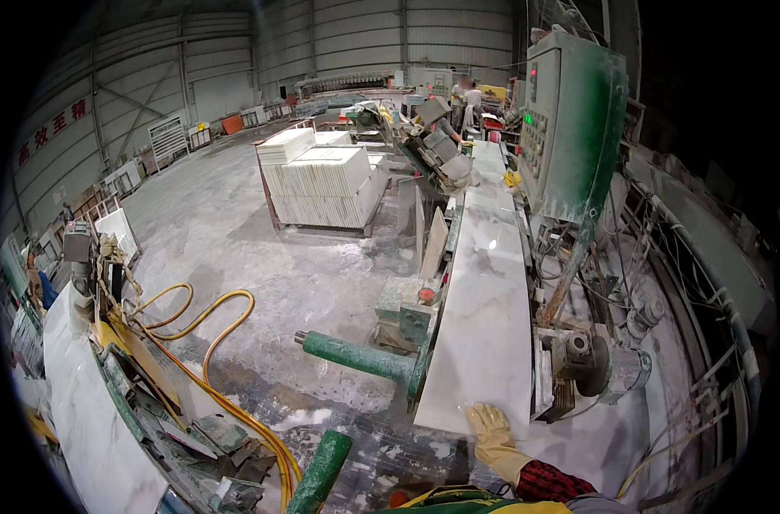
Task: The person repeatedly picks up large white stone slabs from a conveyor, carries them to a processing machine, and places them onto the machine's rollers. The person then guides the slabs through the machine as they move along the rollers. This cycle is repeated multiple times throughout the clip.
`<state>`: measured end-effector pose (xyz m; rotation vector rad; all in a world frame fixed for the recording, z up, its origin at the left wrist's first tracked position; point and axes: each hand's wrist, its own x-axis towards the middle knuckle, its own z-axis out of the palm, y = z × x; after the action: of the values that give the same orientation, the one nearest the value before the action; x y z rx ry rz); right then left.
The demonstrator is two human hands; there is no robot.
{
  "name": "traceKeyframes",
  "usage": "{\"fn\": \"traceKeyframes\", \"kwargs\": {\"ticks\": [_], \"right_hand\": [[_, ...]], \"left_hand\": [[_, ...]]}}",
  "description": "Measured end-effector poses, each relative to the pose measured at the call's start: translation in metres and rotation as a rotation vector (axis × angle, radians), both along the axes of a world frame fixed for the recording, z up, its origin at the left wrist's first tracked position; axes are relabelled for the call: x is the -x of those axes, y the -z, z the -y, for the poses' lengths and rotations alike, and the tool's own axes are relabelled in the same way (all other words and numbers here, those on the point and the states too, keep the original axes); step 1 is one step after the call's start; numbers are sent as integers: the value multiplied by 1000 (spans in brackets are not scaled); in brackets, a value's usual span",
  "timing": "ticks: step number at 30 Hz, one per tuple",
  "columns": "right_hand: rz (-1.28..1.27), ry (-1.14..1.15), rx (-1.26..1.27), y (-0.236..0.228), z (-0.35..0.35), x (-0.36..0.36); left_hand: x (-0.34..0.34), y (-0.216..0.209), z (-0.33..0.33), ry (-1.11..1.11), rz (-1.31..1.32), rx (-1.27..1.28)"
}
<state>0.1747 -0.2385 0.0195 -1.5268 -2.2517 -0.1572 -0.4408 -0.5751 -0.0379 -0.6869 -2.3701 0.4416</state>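
Observation:
My right hand, in a pale yellow work glove, rests on the near end of a long white marble slab. Its fingers lie stretched out on the slab's top, close to the front edge. A red and black checked sleeve covers that wrist. The slab has faint grey veins and lies along a machine bed that runs away from me. My left hand is out of the picture.
A green roller juts out left of the slab. A control box and motors stand on the right. Yellow hoses cross the floor. Stacked white slabs stand farther off; people work at the far end.

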Motion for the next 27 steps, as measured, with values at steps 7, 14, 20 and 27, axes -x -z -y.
{"fn": "traceKeyframes", "kwargs": {"ticks": [7,14,20,27], "right_hand": [[-16,-11,6,-3,7,-2],[-24,-21,29,6,12,-6],[-13,-1,37,13,11,-10],[-11,10,55,13,7,-13]], "left_hand": [[3,7,6,-2,4,-6],[2,7,4,-4,2,4],[2,10,14,-1,-10,17],[0,11,12,32,-14,-32]]}}
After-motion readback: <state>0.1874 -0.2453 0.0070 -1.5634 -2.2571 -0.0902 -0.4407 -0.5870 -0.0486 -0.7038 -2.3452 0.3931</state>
